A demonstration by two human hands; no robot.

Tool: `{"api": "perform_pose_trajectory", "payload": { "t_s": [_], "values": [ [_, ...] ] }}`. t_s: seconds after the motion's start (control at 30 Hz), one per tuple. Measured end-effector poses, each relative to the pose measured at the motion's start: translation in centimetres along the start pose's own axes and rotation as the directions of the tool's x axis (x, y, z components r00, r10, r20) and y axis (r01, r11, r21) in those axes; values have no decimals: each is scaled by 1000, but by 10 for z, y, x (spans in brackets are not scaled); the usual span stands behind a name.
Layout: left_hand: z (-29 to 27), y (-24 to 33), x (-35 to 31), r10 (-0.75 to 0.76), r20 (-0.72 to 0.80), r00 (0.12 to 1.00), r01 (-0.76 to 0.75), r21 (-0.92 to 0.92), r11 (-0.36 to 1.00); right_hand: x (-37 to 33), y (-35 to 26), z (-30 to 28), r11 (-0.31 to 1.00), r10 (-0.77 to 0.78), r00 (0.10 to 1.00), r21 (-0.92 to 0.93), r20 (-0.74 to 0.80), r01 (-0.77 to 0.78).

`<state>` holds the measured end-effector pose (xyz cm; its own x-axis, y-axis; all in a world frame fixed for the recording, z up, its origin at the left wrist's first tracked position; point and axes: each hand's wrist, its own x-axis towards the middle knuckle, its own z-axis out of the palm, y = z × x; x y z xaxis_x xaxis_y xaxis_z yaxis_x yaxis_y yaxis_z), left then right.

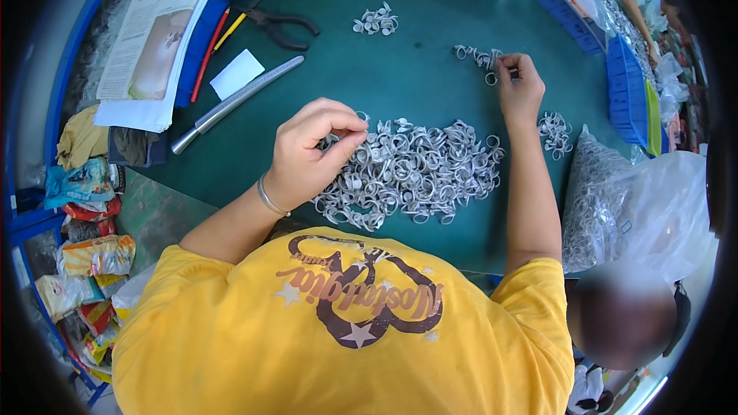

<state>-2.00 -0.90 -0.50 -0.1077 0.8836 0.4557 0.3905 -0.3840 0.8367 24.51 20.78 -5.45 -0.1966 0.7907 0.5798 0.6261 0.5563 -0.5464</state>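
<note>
A wide heap of silver-grey metal rings (pixel 419 169) lies on the green tabletop in front of me. At the heap's upper left edge my left hand (pixel 311 142) is closed in a pinch, with a small ring (pixel 362 117) showing at its fingertips. My right hand (pixel 521 91) reaches farther out. Its thumb and forefinger are pinched at the right end of a short row of rings (pixel 475 54), where a ring touches the fingertips. Smaller groups of rings sit at the far middle (pixel 376 20) and beside my right forearm (pixel 555 135).
At left are a metal ring mandrel (pixel 238 104), a white paper slip (pixel 237 74), pliers (pixel 283 28), two pencils and papers (pixel 157 31). Blue bins (pixel 626 92) and a clear bag of rings (pixel 592 200) stand at right. Another person (pixel 634 0) is at the far right.
</note>
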Motion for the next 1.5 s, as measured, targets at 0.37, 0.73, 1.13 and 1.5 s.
{"api": "perform_pose_trajectory", "payload": {
  "t_s": [0.37, 0.73, 1.13, 1.5],
  "values": [
    [4, -10, -2, -44, 330, 943, -25, 201, 979, 3, -52, -6, 993, -120, 984, 35, 133, 117],
    [3, -4, 1, 23, 115, 993, -46, 198, 979, -49, -155, -15, 942, -240, 845, 324, 477, 85],
    [9, -2, 2, 100, 55, 993, -101, 8, 995, -86, -165, -14, 685, 55, 944, 676, 324, -272],
    [9, -5, 0, 177, 61, 982, -181, 49, 982, -90, -159, -14, 723, -5, 943, 652, 332, -226]
  ]
}}
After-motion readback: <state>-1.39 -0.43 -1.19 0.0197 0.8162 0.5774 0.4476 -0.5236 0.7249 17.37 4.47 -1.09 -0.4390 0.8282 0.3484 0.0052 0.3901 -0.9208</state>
